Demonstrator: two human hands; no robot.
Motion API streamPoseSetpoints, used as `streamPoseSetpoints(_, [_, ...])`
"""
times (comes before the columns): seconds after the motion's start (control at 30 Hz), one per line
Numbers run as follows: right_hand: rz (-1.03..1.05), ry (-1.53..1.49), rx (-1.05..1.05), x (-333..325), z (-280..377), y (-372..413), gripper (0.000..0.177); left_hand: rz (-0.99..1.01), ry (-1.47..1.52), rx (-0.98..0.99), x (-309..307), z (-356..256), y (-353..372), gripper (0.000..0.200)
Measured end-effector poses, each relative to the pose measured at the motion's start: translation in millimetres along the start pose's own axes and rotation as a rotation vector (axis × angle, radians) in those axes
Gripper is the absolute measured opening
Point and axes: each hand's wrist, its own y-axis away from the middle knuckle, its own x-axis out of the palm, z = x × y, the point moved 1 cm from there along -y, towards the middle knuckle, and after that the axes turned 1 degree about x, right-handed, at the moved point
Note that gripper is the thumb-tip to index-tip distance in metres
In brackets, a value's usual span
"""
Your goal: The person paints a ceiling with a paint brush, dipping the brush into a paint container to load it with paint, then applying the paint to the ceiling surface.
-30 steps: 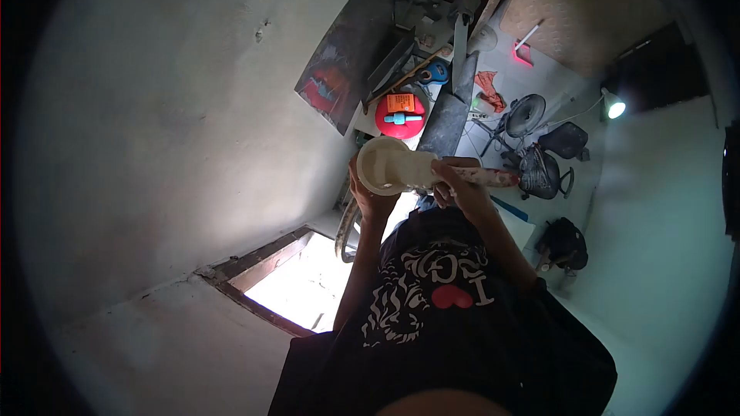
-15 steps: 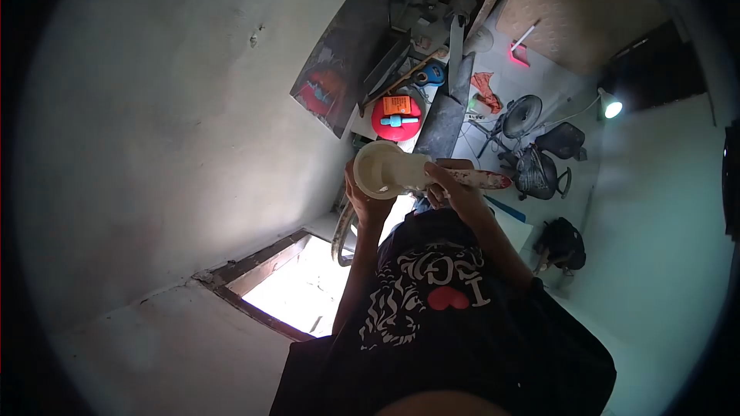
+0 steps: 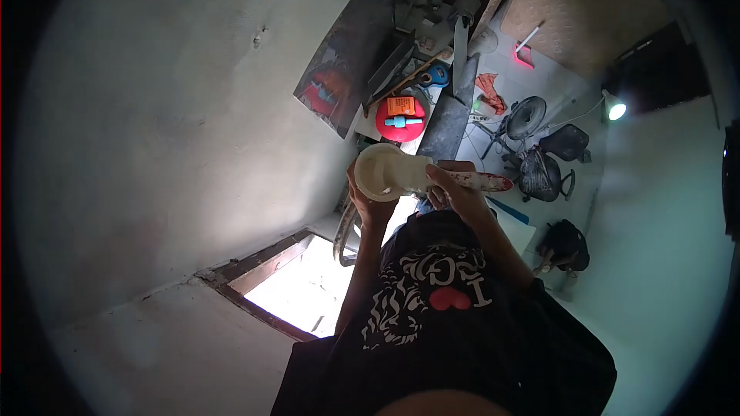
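Observation:
A round pale plastic tub (image 3: 368, 189) is held up in front of my chest. My left hand (image 3: 368, 206) is wrapped round its outer side, the fingers partly hidden behind it. My right hand (image 3: 456, 189) grips a wide paintbrush (image 3: 487, 181) whose pale handle is stained red and points to the right. The pale brush head lies across the tub's right rim, and I cannot make out where its bristles end. Inside the tub is something whitish, too blurred to name.
Beyond the tub stands a cluttered bench holding a red round lid (image 3: 401, 129), an orange box (image 3: 401, 105) and a light-blue object (image 3: 403, 121). A fan (image 3: 527, 117) and a chair (image 3: 537, 173) are on the right floor. A person in dark clothes (image 3: 565, 245) crouches at right. A bright window opening (image 3: 301, 285) lies lower left.
The view has shifted slightly. My hands, the tub and the paintbrush keep nearly the same position, and the crouching person's arms have moved a little.

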Motion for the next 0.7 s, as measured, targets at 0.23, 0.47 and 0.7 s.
streamPoseSetpoints(0.23, [-0.038, -0.092, -0.006, -4, -2, 2, 0.029, 0.009, -0.048, 0.011, 0, -4, -2, 0.068])
streamPoseSetpoints(0.47, [-0.041, -0.033, -0.008, -8, 0, 7, 0.029, 0.015, -0.024, 0.046, 5, -1, 2, 0.064])
streamPoseSetpoints(0.7, [-0.077, -0.271, 0.023, -15, -8, 10, 0.024, 0.016, -0.018, 0.002, 5, 7, 9, 0.064])
